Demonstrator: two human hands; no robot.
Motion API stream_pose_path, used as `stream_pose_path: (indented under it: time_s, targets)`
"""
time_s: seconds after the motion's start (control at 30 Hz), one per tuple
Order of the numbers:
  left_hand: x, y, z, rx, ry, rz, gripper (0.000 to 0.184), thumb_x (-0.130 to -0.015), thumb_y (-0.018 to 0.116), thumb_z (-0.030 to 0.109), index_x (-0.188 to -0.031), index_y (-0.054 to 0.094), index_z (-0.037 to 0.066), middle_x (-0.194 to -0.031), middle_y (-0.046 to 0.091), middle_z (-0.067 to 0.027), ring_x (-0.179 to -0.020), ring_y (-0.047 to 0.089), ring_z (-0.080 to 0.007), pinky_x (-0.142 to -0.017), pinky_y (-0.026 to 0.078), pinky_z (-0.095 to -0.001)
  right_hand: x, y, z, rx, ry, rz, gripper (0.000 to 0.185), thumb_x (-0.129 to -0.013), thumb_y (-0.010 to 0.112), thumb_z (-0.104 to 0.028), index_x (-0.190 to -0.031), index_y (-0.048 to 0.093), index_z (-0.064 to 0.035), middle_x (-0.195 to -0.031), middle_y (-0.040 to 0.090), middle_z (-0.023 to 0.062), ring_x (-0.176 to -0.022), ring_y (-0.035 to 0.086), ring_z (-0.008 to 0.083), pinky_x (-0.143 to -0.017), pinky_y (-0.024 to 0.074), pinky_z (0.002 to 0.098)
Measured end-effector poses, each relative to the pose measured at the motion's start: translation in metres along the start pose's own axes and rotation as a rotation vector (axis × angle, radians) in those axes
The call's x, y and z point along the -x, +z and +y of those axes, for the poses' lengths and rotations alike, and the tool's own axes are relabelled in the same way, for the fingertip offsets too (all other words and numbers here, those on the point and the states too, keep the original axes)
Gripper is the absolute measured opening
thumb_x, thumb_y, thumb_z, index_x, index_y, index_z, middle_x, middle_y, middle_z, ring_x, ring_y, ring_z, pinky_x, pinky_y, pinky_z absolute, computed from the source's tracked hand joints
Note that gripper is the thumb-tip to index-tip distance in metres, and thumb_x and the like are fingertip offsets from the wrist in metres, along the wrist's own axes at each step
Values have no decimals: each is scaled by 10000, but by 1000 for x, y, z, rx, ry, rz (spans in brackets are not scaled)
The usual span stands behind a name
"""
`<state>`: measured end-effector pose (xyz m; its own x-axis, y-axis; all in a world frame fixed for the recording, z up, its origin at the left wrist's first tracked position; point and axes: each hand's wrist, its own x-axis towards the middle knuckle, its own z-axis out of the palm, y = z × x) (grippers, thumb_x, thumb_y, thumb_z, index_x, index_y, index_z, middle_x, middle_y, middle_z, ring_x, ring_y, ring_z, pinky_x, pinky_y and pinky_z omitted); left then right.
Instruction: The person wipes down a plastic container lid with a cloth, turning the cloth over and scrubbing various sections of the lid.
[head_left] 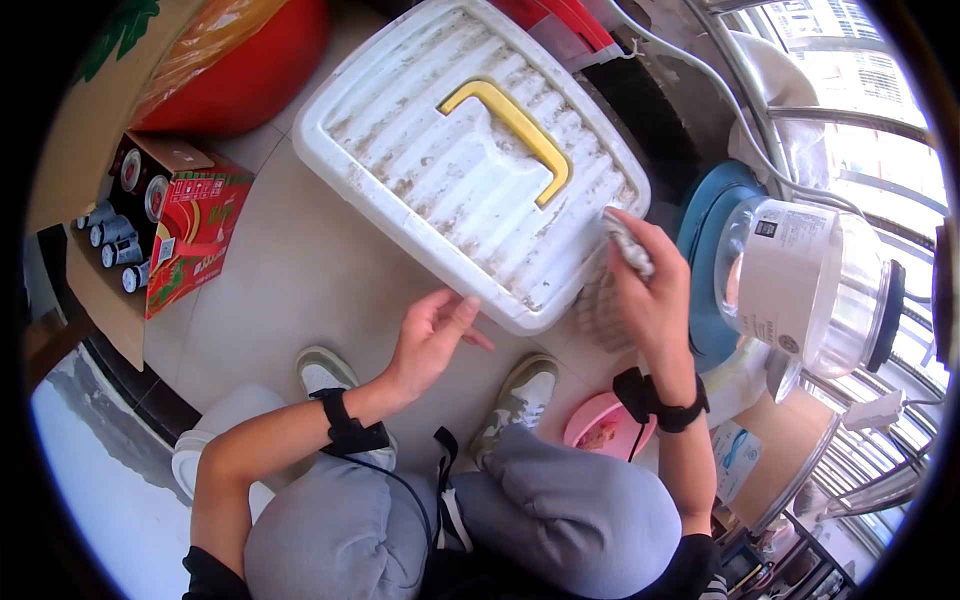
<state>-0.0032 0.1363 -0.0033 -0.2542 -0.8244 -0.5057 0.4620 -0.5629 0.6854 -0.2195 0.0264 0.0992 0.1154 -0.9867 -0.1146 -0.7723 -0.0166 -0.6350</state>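
Partly hidden by your right hand (652, 290), a checked cloth (630, 248) is bunched in its closed grip at the right corner of the grimy white lid (470, 190); the cloth's lower end blurs. Your left hand (425, 345) is half open, nothing visible in it, by the near edge; you can't tell if it touches. The lid, ahead of your shoes (525, 395), covers whatever is beneath. Above, the frame cuts off a red tub (255, 85).
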Motion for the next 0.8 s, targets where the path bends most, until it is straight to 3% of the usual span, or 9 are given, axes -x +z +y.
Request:
stream_pose_path:
  time_s: [0.07, 0.13, 0.2, 0.3, 0.5, 0.53, 0.63, 0.77, 0.8]
  targets:
    - [4, 0, 4, -51, -66, -6, 390, -1040, 591, 350, -1118, 652, -27, -987, 723, -116, -780, 716, -196, -743, 547, -309, 5, -6, -1, -319, 139, -53, 269, -949, 619, -17, -1207, 693, -4, -1014, 694, 51, -904, 645, 150, -843, 496, 268]
    - [10, -2, 7, -313, -157, -207, 357, -1014, 640, 330, -1037, 694, -22, -899, 728, -76, -751, 692, -144, -706, 548, -290, 13, -18, -8, -554, 257, -166, 279, -1013, 583, -86, -1257, 676, 14, -1128, 697, -6, -982, 604, 71, -917, 465, 239]
    - [20, 9, 25, -525, -239, -367, 245, -967, 691, 235, -888, 705, 5, -803, 720, -58, -746, 681, -139, -758, 527, -278, 25, -28, -8, -752, 366, -293, 315, -1028, 563, -132, -1282, 659, 27, -1123, 692, 10, -1009, 601, 78, -931, 455, 238]
    - [30, 34, 74, -543, -116, -487, 205, -919, 744, 204, -915, 689, 6, -872, 726, -76, -800, 691, -166, -795, 534, -292, 39, -36, -16, -955, 395, -383, 431, -1048, 525, -242, -1315, 611, 85, -1144, 672, 63, -1059, 609, 130, -952, 453, 269]
    - [22, 57, 93, -623, 504, -141, 515, -874, 792, 333, -1231, 623, 2, -1044, 683, -134, -1040, 662, -245, -943, 500, -343, 58, -50, -26, -1287, 425, -552, 606, -968, 621, -330, -1370, 547, 119, -1297, 648, 197, -1183, 625, 253, -1057, 441, 338]
    - [22, 55, 89, -571, 401, -237, 557, -878, 793, 340, -1265, 603, -12, -1074, 682, -144, -1062, 647, -238, -964, 486, -348, 58, -48, -21, -1317, 440, -598, 641, -935, 649, -314, -1391, 525, 119, -1345, 617, 245, -1231, 613, 288, -1094, 426, 361]
    - [26, 49, 85, -424, -62, -510, 579, -898, 784, 335, -1291, 586, -41, -1127, 686, -151, -1073, 627, -197, -980, 473, -341, 58, -35, -18, -1325, 378, -594, 625, -930, 646, -295, -1388, 532, 115, -1331, 625, 235, -1241, 605, 287, -1096, 425, 363]
    - [34, 49, 73, -207, -55, -325, 454, -929, 760, 198, -1278, 599, -43, -1119, 696, -97, -1040, 603, -106, -919, 497, -295, 58, -29, -11, -1338, 381, -478, 707, -865, 703, -214, -1455, 459, 90, -1378, 589, 219, -1277, 576, 274, -1121, 400, 371]
    - [35, 47, 73, -206, 16, -291, 340, -935, 751, 157, -1194, 638, -33, -1020, 692, -43, -950, 594, -66, -828, 499, -259, 59, -28, -9, -1378, 415, -485, 760, -828, 731, -171, -1477, 426, 83, -1403, 568, 208, -1287, 566, 263, -1130, 387, 373]
